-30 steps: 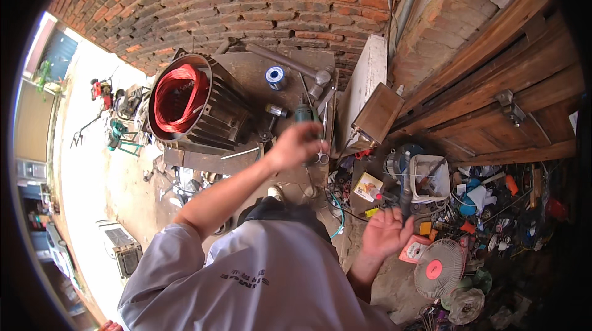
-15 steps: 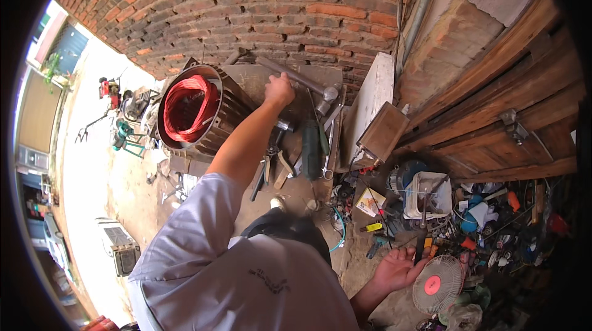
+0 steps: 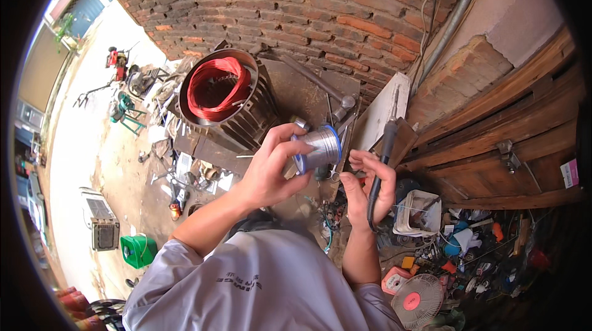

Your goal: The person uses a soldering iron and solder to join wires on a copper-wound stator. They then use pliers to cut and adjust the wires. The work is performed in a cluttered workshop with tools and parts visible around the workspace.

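In front of my chest, my left hand point(image 3: 271, 170) grips a spool of solder wire point(image 3: 320, 148) with blue rims, its fingers spread over one end. Just right of it, my right hand point(image 3: 367, 192) is closed on a soldering iron point(image 3: 386, 146). The iron stands nearly upright, its tip pointing up and away, and its dark cord end hangs by the palm. Spool and iron are apart. Beyond my left hand, a ribbed metal motor housing point(image 3: 237, 130) lies tilted on the bench point(image 3: 280, 106). A coil of red wire point(image 3: 197, 93) fills its open end.
A hammer point(image 3: 317, 83) lies along the bench's back, before the brick wall point(image 3: 265, 10). A white board point(image 3: 388, 106) and wooden door point(image 3: 487, 146) stand right. Below them are a white bin point(image 3: 419, 211), a fan point(image 3: 416, 300) and scattered parts. A green container point(image 3: 139, 251) sits left.
My left hand has come back from the far side of the bench and now holds the solder spool. My right hand has risen from the lower right with the soldering iron, closer to the left.
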Available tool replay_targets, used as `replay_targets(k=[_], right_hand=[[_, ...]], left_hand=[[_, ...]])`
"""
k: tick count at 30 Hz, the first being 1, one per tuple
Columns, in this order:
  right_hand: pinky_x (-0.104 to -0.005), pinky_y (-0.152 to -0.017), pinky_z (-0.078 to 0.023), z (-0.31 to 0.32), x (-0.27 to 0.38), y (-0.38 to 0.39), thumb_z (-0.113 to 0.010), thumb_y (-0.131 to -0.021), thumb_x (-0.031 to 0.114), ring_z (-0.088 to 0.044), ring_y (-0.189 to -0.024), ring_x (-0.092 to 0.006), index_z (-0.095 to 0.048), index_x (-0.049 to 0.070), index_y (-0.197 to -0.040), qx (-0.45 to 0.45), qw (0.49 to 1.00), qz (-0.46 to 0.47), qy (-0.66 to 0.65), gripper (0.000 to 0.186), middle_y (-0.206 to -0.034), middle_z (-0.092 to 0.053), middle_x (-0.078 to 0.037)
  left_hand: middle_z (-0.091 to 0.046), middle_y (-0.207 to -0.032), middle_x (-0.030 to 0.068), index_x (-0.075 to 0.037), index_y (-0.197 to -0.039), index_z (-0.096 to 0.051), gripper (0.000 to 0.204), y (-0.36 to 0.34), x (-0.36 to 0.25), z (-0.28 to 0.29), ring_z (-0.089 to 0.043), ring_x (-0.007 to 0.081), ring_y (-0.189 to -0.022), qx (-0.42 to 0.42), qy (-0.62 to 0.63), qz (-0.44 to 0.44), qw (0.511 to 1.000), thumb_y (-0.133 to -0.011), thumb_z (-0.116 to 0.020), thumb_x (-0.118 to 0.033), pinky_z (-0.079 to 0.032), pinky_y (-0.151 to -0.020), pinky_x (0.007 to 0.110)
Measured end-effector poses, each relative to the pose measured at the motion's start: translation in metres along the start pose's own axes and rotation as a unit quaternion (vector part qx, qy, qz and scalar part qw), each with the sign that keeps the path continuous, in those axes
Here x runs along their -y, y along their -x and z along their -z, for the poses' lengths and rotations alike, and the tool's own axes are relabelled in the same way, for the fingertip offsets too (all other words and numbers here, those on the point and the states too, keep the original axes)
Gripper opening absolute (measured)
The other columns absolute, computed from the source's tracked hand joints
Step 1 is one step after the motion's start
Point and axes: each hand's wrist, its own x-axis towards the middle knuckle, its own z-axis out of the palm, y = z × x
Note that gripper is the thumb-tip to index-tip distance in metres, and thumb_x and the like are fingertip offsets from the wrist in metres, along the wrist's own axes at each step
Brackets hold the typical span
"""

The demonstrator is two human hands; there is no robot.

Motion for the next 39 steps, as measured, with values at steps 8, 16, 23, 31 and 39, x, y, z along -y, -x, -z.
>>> replay_targets(k=[8, 16, 23, 31, 39], right_hand=[[-0.0364, -0.095, -0.054, -0.071, 0.020, 0.001, -0.080, -0.086, -0.002, -0.069, -0.103, -0.0209, -0.059, -0.001, -0.121, 0.093, 0.992, -0.087, -0.024, 0.041, -0.121, -0.071, -0.017], [-0.0371, -0.094, -0.056, -0.139, 0.024, 0.035, -0.077, -0.085, -0.006, -0.071, -0.103, -0.0244, -0.058, 0.000, -0.122, 0.075, 0.997, -0.015, 0.027, 0.041, -0.120, -0.072, -0.019], [-0.0385, -0.093, -0.057, -0.185, 0.030, 0.054, -0.077, -0.082, -0.010, -0.071, -0.106, -0.0258, -0.056, -0.001, -0.124, 0.093, 0.976, 0.058, 0.189, 0.048, -0.120, -0.070, -0.019], [-0.0351, -0.090, -0.056, -0.227, 0.025, 0.073, -0.076, -0.085, -0.010, -0.069, -0.098, -0.0201, -0.054, -0.001, -0.121, 0.019, 0.979, 0.040, 0.197, 0.044, -0.114, -0.068, -0.016], [-0.0326, -0.082, -0.056, -0.251, 0.025, 0.068, -0.076, -0.086, -0.011, -0.069, -0.089, -0.0183, -0.052, 0.000, -0.118, 0.026, 0.966, 0.119, 0.226, 0.042, -0.104, -0.070, -0.015]], left_hand=[[-0.051, -0.132, 0.0215, -0.011, -0.118, -0.063, 0.056, 0.052, 0.007, 0.056, -0.063, 0.0366, -0.113, -0.045, -0.041, -0.002, 0.998, -0.068, -0.080, 0.005, -0.058, -0.090, 0.041], [-0.062, -0.115, 0.0112, -0.007, -0.130, -0.045, 0.052, 0.083, 0.018, 0.104, -0.069, 0.0187, -0.088, -0.192, 0.496, 0.397, 0.748, -0.090, -0.078, -0.008, -0.062, -0.070, 0.030], [-0.062, -0.115, 0.0144, -0.004, -0.128, -0.042, 0.043, 0.100, 0.033, 0.137, -0.073, 0.0234, -0.085, -0.182, 0.603, 0.423, 0.651, -0.097, -0.072, -0.012, -0.067, -0.070, 0.032], [-0.066, -0.114, 0.0198, -0.006, -0.122, -0.041, 0.036, 0.109, 0.047, 0.164, -0.076, 0.0308, -0.085, -0.162, 0.705, 0.404, 0.560, -0.101, -0.068, -0.015, -0.068, -0.071, 0.033], [-0.067, -0.112, 0.0187, -0.006, -0.123, -0.041, 0.035, 0.118, 0.053, 0.171, -0.077, 0.0294, -0.083, -0.172, 0.685, 0.394, 0.588, -0.101, -0.068, -0.015, -0.068, -0.072, 0.033]])
